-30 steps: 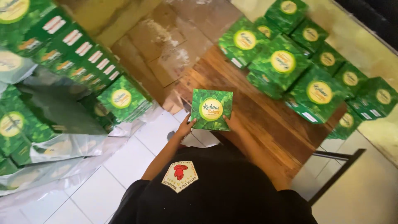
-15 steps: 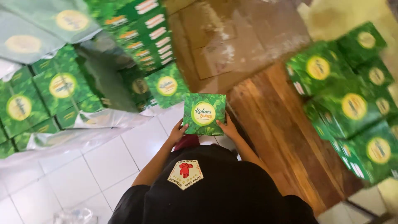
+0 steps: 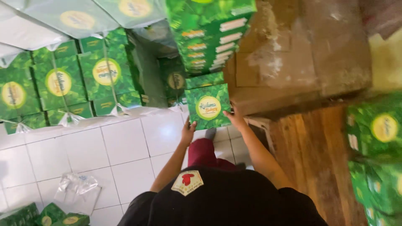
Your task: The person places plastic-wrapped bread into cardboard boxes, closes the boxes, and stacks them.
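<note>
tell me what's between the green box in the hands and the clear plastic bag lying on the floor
In the head view, only bare white floor tile lies between the green box and the plastic bag, apart from the left hand and forearm at the box's edge.

Soft, even daylight fills the scene, brightest on the white tiled floor (image 3: 125, 146), which shows a mild sheen but no hard glare. Shadows are faint; the gap between the stacked green boxes (image 3: 63, 83) and the tall stack (image 3: 209, 37) falls dark. The clear wrap (image 3: 77, 190) on the floor catches small highlights. The right edge is smeared by motion blur, and the boxes there (image 3: 377, 138) lose their detail. The held box (image 3: 208, 106) is fairly sharp, its print legible. Lines bend slightly toward the corners.
</note>
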